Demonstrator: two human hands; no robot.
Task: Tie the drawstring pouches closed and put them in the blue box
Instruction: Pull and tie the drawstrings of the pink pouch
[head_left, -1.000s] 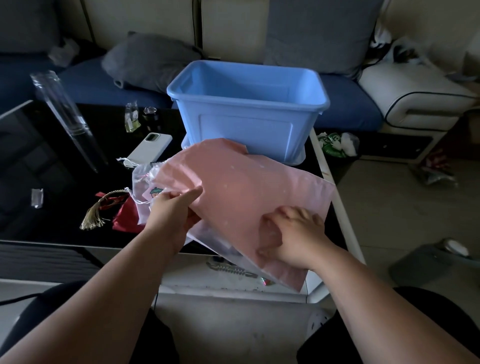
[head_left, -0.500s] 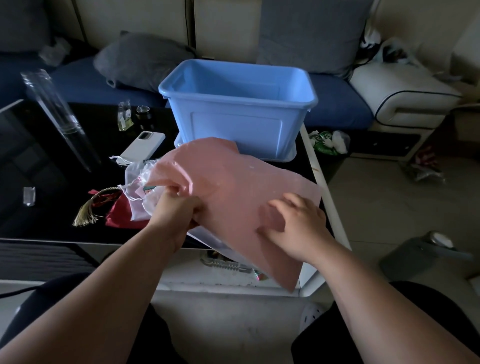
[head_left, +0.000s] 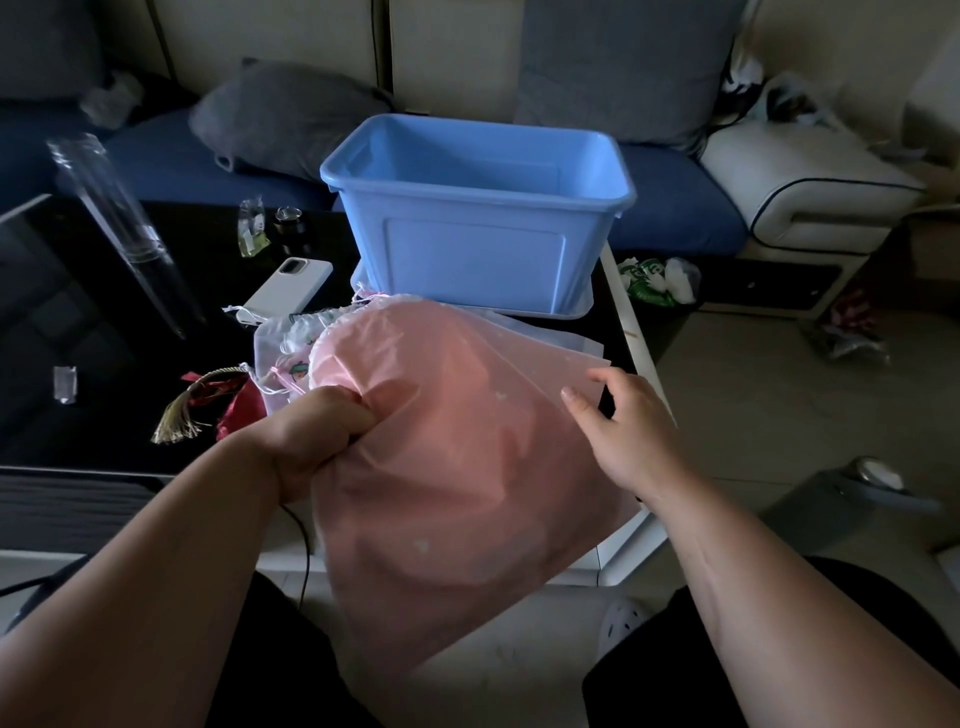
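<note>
Pink pouch (head_left: 457, 467) lifted (crumpled) before blue box (head_left: 475, 249).

left hand's fingers (head_left: 358, 415) buried in pink pouch (head_left: 457, 467), its drawstring unseen

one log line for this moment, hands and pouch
left hand: fisted on pink pouch | right hand: open, beside pouch | blue box: no pouch visible inside

Both bare forearms reach forward from the lower corners, the left from seven o'clock and the right from five o'clock. The left hand (head_left: 317, 436) is balled into a tight fist, knuckles up, clenched on a bunch of pink fabric. The right hand (head_left: 623, 426) is spread loose, its fingers (head_left: 582, 408) pointing toward ten o'clock, gripping nothing.
</note>
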